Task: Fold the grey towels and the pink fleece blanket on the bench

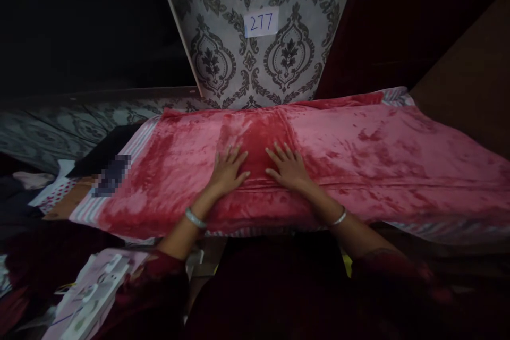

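A pink-red plush blanket [358, 143] with a striped edge covers the long surface in front of me. On its middle part lies a folded piece of darker red plush cloth [257, 135]; I cannot tell whether it is separate from the blanket. My left hand [230, 171] rests flat near the left side of this piece, fingers spread, with a bangle on the wrist. Palm down on its right side is my right hand [287, 167], fingers also spread and a bangle on that wrist. Neither hand grips anything.
A patterned wall with a paper [261, 22] marked 277 rises behind. At the left back stands a large dark screen [91, 26]. A blurred-out dark item [112, 175] lies on the blanket's left end. At lower left is a white power strip [98, 297].
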Motion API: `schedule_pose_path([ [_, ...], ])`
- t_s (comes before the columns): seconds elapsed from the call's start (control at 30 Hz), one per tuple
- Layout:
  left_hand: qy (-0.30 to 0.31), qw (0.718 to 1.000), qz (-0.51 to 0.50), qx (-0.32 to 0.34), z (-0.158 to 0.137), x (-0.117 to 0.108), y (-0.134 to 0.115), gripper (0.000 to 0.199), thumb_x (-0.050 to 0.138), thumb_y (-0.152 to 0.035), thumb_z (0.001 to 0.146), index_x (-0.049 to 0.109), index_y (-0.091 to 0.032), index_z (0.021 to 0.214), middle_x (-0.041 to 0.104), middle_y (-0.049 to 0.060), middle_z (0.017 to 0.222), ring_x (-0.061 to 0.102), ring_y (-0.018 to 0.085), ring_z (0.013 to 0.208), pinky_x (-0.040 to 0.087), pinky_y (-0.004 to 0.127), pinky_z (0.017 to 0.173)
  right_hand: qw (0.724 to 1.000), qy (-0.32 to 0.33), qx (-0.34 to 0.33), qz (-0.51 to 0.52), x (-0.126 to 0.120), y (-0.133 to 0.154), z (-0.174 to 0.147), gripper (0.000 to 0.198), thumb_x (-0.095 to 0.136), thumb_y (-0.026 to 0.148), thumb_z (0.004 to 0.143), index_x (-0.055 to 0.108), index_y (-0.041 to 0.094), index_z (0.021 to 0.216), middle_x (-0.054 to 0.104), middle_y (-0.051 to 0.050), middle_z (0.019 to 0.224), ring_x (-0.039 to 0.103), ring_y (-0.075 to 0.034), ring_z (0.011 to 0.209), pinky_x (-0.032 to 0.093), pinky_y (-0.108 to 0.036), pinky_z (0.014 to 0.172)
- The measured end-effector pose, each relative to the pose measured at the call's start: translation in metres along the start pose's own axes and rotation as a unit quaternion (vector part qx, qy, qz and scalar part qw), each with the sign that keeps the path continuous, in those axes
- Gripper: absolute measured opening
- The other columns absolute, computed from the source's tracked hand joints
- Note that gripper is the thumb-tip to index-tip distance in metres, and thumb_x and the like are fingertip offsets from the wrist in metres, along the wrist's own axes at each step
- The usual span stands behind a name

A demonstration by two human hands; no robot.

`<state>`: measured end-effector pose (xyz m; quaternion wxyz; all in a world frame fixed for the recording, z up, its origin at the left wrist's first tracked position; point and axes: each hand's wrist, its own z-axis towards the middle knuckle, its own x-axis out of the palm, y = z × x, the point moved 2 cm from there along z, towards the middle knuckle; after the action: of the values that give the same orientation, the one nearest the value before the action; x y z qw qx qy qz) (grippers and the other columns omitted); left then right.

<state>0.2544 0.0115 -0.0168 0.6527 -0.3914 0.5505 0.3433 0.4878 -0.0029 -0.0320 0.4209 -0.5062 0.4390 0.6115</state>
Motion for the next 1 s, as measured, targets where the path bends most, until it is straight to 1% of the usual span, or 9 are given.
schedule_pose_path([
  [0.2, -0.020, 0.999, 0.025, -0.024, -0.032, 0.024, -0.016, 0.062, 0.047, -0.045, 0.100, 0.039, -0.027, 0.158, 0.028, 0.009, 0.168, 0.016, 0.034, 0.158, 0.013, 0.065, 0.125, 1.000, -0.016, -0.011, -0.013, 0.019, 0.007, -0.030, 0.065, 0.041, 0.056, 0.102, 0.035, 0.030, 0.161, 0.027, -0.008, 0.169, 0.020, -0.035, 0.155, 0.019, -0.059, 0.122],
  [0.3, -0.046, 0.998, -0.025, -0.026, -0.034, 0.021, -0.010, 0.059, 0.052, -0.045, 0.097, 0.048, -0.027, 0.153, 0.028, 0.009, 0.168, 0.017, 0.033, 0.158, 0.013, 0.063, 0.126, 0.999, -0.034, -0.020, -0.004, 0.020, 0.004, -0.030, 0.063, 0.041, 0.054, 0.102, 0.038, 0.029, 0.160, 0.029, -0.008, 0.168, 0.023, -0.035, 0.155, 0.021, -0.059, 0.121],
  [0.37, -0.104, 0.985, -0.108, -0.084, -0.040, 0.017, 0.002, 0.055, 0.054, -0.042, 0.096, 0.054, -0.025, 0.149, 0.029, 0.010, 0.168, 0.019, 0.032, 0.158, 0.017, 0.060, 0.126, 0.999, -0.038, -0.031, 0.003, 0.020, 0.004, -0.031, 0.063, 0.043, 0.054, 0.102, 0.040, 0.028, 0.159, 0.032, -0.009, 0.167, 0.025, -0.035, 0.154, 0.022, -0.059, 0.121],
  [0.43, -0.174, 0.933, -0.257, -0.183, -0.050, 0.013, 0.020, 0.054, 0.054, -0.039, 0.096, 0.056, -0.021, 0.146, 0.039, 0.014, 0.164, 0.030, 0.031, 0.154, 0.026, 0.055, 0.125, 0.998, -0.035, -0.042, 0.014, 0.020, 0.006, -0.033, 0.063, 0.045, 0.053, 0.101, 0.041, 0.027, 0.159, 0.033, -0.011, 0.166, 0.027, -0.034, 0.153, 0.022, -0.059, 0.121],
  [0.5, -0.214, 0.829, -0.448, -0.257, -0.059, 0.012, 0.036, 0.054, 0.058, -0.037, 0.093, 0.057, -0.018, 0.143, 0.054, 0.016, 0.152, 0.048, 0.029, 0.144, 0.039, 0.049, 0.120, 0.998, -0.031, -0.049, 0.028, 0.020, 0.011, -0.036, 0.064, 0.048, 0.052, 0.100, 0.042, 0.026, 0.158, 0.034, -0.012, 0.166, 0.028, -0.034, 0.153, 0.021, -0.060, 0.121],
  [0.6, -0.173, 0.659, -0.676, -0.282, -0.067, 0.011, 0.047, 0.050, 0.072, -0.035, 0.081, 0.065, -0.017, 0.127, 0.073, 0.013, 0.125, 0.068, 0.029, 0.120, 0.056, 0.044, 0.103, 0.996, -0.029, -0.061, 0.050, 0.019, 0.020, -0.039, 0.070, 0.058, 0.050, 0.095, 0.041, 0.024, 0.159, 0.033, -0.014, 0.166, 0.026, -0.034, 0.153, 0.020, -0.061, 0.122],
  [0.67, -0.114, 0.591, -0.744, -0.288, -0.067, 0.009, 0.046, 0.039, 0.078, -0.032, 0.074, 0.071, -0.017, 0.109, 0.078, 0.011, 0.105, 0.072, 0.031, 0.108, 0.062, 0.043, 0.091, 0.995, -0.029, -0.069, 0.066, 0.018, 0.027, -0.039, 0.076, 0.065, 0.047, 0.091, 0.039, 0.023, 0.159, 0.031, -0.015, 0.166, 0.025, -0.035, 0.154, 0.020, -0.062, 0.122],
  [0.83, -0.109, 0.546, -0.771, -0.309, -0.059, -0.002, 0.037, 0.017, 0.079, -0.019, 0.072, 0.068, -0.022, 0.085, 0.073, 0.002, 0.078, 0.073, 0.024, 0.076, 0.063, 0.036, 0.069, 0.985, -0.036, -0.118, 0.125, 0.013, 0.056, -0.035, 0.089, 0.071, 0.036, 0.084, 0.032, 0.023, 0.162, 0.029, -0.015, 0.168, 0.025, -0.033, 0.155, 0.022, -0.059, 0.123],
  [1.0, -0.125, 0.555, -0.775, -0.275, -0.042, -0.015, 0.034, 0.021, 0.079, -0.015, 0.072, 0.068, -0.022, 0.088, 0.072, -0.002, 0.084, 0.068, 0.015, 0.069, 0.057, 0.025, 0.062, 0.974, -0.087, -0.120, 0.174, 0.019, 0.081, -0.018, 0.089, 0.058, 0.011, 0.081, 0.027, 0.020, 0.164, 0.033, -0.015, 0.166, 0.033, -0.030, 0.151, 0.034, -0.053, 0.121],
])
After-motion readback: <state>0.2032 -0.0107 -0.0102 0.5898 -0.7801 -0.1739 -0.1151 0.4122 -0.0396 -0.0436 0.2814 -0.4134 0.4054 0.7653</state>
